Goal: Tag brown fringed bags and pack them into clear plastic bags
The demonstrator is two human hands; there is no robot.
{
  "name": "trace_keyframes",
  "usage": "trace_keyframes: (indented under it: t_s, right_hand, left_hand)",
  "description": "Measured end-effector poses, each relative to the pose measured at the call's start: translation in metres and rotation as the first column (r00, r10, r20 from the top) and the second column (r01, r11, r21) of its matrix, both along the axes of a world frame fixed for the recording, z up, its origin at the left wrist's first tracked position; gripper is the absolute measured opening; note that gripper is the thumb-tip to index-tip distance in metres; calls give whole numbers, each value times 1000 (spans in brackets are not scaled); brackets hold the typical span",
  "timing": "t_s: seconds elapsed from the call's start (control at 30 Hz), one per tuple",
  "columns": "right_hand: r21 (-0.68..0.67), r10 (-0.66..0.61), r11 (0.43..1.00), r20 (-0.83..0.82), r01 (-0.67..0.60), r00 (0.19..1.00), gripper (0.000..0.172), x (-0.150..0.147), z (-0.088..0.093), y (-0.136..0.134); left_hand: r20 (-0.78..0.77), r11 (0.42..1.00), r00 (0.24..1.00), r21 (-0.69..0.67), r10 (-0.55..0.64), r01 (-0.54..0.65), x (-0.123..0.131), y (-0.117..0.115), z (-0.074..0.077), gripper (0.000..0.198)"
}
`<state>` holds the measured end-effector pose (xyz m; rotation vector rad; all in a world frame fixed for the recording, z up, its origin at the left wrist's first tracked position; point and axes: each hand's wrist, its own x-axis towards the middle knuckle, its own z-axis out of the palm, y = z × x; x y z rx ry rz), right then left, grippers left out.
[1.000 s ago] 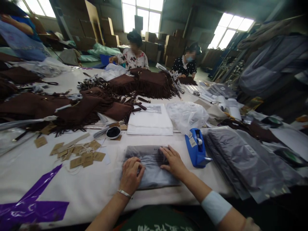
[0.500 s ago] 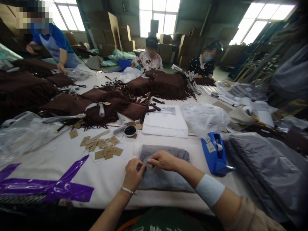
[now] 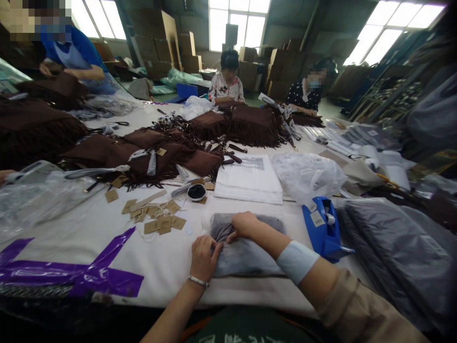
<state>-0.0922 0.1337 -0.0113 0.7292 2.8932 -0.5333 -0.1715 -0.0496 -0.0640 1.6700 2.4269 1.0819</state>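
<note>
A soft grey folded fabric bundle (image 3: 248,257) lies on the white-covered table (image 3: 107,252) just in front of me. My left hand (image 3: 205,258), with a metal bracelet, grips the bundle's left edge, its fingers pressed into the folds. My right hand (image 3: 243,226) is curled over the bundle's far edge and pinches the fabric. The part of the bundle under my hands is hidden. A blue tape dispenser (image 3: 321,226) stands to the right of the bundle, apart from my right hand.
Kraft paper hang tags (image 3: 159,221) lie left of the bundle, and grey plastic bags (image 3: 396,252) are piled to the right. Farther off are a white folded stack (image 3: 248,181), a clear plastic bag (image 3: 307,177), and brown fringed suede bags (image 3: 143,157). Co-workers (image 3: 228,81) sit beyond.
My hands have gone from pressing the flat grey bundle to gripping its edges, and it now looks gathered and puffier. The view has swung slightly right.
</note>
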Motion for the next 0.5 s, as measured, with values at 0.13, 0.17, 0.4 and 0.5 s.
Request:
trace_keyframes:
  t_s: [0.13,0.17,0.4,0.5]
  right_hand:
    - [76,11,997,-111,-3,994,57,24,12,-5]
    - [75,37,997,-148,-26,988,69,28,10,-11]
    - [-57,-75,996,-201,65,977,77,47,-26,-2]
    - [-10,-162,987,-155,163,975,75,67,-16,34]
  left_hand:
    - [27,1000,999,16,19,-19,2,1,0,21]
    - [34,999,999,27,22,-23,1,2,0,21]
    - [97,979,995,197,26,-45,-19,0,-19,20]
    - [218,975,974,191,68,-111,-23,11,-20,18]
